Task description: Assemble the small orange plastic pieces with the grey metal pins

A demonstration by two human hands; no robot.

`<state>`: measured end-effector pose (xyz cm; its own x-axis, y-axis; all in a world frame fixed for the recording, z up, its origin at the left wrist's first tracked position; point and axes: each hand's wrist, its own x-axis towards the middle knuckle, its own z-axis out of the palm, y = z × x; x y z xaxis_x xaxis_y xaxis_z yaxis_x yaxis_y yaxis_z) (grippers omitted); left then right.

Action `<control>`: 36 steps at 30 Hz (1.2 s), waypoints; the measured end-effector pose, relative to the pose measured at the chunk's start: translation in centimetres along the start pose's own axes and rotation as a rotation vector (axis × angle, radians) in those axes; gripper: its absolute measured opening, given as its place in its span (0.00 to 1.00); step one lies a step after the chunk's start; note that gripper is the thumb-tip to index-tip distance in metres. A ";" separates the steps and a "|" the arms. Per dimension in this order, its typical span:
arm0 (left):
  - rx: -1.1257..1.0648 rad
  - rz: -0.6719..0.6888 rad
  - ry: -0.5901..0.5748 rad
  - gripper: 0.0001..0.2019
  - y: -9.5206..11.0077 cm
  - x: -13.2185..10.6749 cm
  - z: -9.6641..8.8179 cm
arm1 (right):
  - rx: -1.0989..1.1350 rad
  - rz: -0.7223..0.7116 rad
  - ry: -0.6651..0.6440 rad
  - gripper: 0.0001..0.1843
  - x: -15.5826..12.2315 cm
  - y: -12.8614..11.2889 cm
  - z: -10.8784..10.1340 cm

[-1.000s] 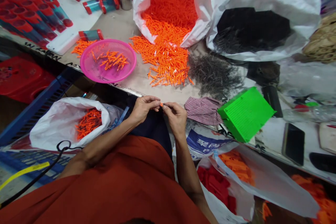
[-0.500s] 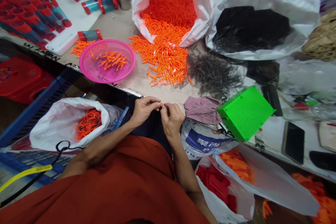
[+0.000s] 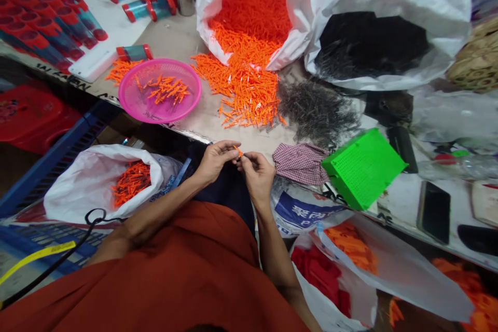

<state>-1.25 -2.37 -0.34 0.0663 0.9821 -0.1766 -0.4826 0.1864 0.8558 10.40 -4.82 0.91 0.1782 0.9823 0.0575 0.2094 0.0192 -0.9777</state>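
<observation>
Pinching one small orange piece [image 3: 238,151] between both hands, just short of the bench [image 3: 249,140] edge.
Your left hand [image 3: 215,162] and right hand [image 3: 257,175] meet tip to tip, fingers [image 3: 229,145] closed narrow on the piece above your lap. The loose orange pile [image 3: 245,88] and pink basket [image 3: 159,91] lie beyond, well apart.

On the surface [image 3: 175,36], the basket [image 3: 134,106] lies left of the spilled plastic pieces [image 3: 245,88]. The metal pins [image 3: 317,109] lie right of them, with the cloth [image 3: 300,162] and perforated box [image 3: 363,166] nearer.

light: bright, even | shadows: soft | edges: warped, blurred
</observation>
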 end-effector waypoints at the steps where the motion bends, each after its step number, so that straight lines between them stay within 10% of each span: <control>1: -0.023 -0.026 0.005 0.12 0.0 0.0 0.0 | 0.044 0.028 -0.005 0.07 0.0 0.1 0.0; 9: -0.086 -0.174 0.053 0.11 0.5 0.1 0.2 | 0.119 0.043 -0.057 0.07 0.0 -0.1 -0.2; 19: 0.037 -0.084 0.044 0.10 1.3 0.2 -0.1 | -0.436 -0.418 -0.095 0.06 0.6 -1.8 -1.6; 36: 0.120 -0.047 0.022 0.08 1.4 0.2 -0.1 | -0.678 -0.597 -0.227 0.10 1.0 -1.5 -2.3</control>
<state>-1.98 -1.96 0.75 0.0662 0.9716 -0.2273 -0.3710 0.2355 0.8983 12.45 -4.29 2.86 -0.3166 0.8592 0.4019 0.7354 0.4900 -0.4682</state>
